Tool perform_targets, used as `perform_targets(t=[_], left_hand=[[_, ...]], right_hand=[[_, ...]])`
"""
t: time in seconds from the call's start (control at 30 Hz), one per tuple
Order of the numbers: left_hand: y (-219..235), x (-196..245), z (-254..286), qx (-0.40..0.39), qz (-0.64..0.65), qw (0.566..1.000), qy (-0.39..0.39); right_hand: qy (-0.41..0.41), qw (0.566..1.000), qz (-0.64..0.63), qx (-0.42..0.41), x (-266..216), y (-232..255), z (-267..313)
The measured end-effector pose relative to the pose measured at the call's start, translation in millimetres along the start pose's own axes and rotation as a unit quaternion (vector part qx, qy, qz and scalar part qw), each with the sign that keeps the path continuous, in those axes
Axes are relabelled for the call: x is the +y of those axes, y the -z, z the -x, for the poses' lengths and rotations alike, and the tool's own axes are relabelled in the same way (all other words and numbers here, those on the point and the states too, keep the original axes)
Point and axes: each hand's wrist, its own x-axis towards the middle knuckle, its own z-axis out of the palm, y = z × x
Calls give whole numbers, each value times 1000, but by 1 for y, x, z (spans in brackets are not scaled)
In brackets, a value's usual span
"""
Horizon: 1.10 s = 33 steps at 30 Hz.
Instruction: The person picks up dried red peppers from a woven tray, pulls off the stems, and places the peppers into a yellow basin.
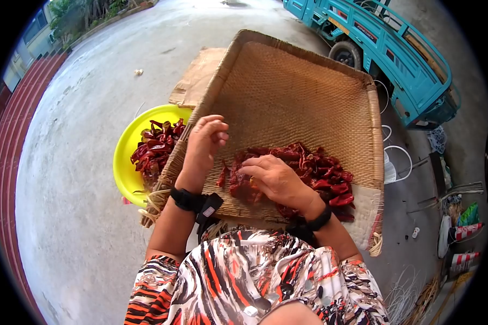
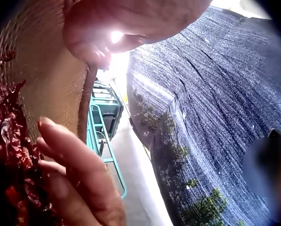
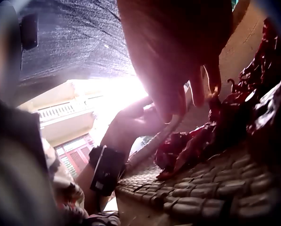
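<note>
A pile of dried red chili peppers [image 1: 331, 181] lies in the near part of a large woven basket [image 1: 303, 86]. My right hand [image 1: 279, 181] is over the left side of this pile, palm down. In the right wrist view its fingers [image 3: 197, 92] hang loosely, with the fingertips right at a pepper's stem end. My left hand [image 1: 203, 143] is raised above the basket's left rim, fingers loosely bent, with nothing visible in them. Beside that rim sits a yellow basin [image 1: 123, 157] with more dried red peppers [image 1: 154, 149] in it.
Flattened cardboard [image 1: 200, 76] lies on the concrete floor [image 1: 81, 189] behind the basin. A teal cargo tricycle [image 1: 385, 49] stands beyond the basket at the right. White cord loops [image 1: 400, 162] and assorted clutter [image 1: 463, 233] are on the right. Red steps [image 1: 21, 124] run along the left.
</note>
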Motion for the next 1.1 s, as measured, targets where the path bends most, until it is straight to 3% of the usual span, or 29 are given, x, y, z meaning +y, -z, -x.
perform_targets(t=[0.07,0.17,0.27,0.33,0.4,0.47,0.6,0.87,1.0,1.1], left_hand=[[-1,-7,2,-50,-6,998,26],[-12,-5,8,-54,-88,993,49],[-15,-4,10,-63,-133,986,79],[-14,-6,11,-100,-159,980,66],[-15,-7,11,-139,-185,972,51],[-22,-5,16,-181,-220,958,47],[-30,-3,22,-280,-283,916,43],[-32,7,28,-325,-194,924,61],[-30,7,25,-269,-201,941,36],[-29,-1,19,-174,-144,972,-61]], right_hand=[[21,998,54,-17,4,-10,-4],[48,995,73,-37,19,-24,0],[1,997,56,52,16,-16,-2],[-90,988,-27,122,16,-10,-1],[-185,955,-147,177,10,-4,-2],[-280,886,-302,212,0,4,-4],[-302,814,-437,234,3,3,0],[-306,800,-479,192,4,4,3],[-316,806,-462,194,-3,14,0],[-319,896,-289,107,10,21,16]])
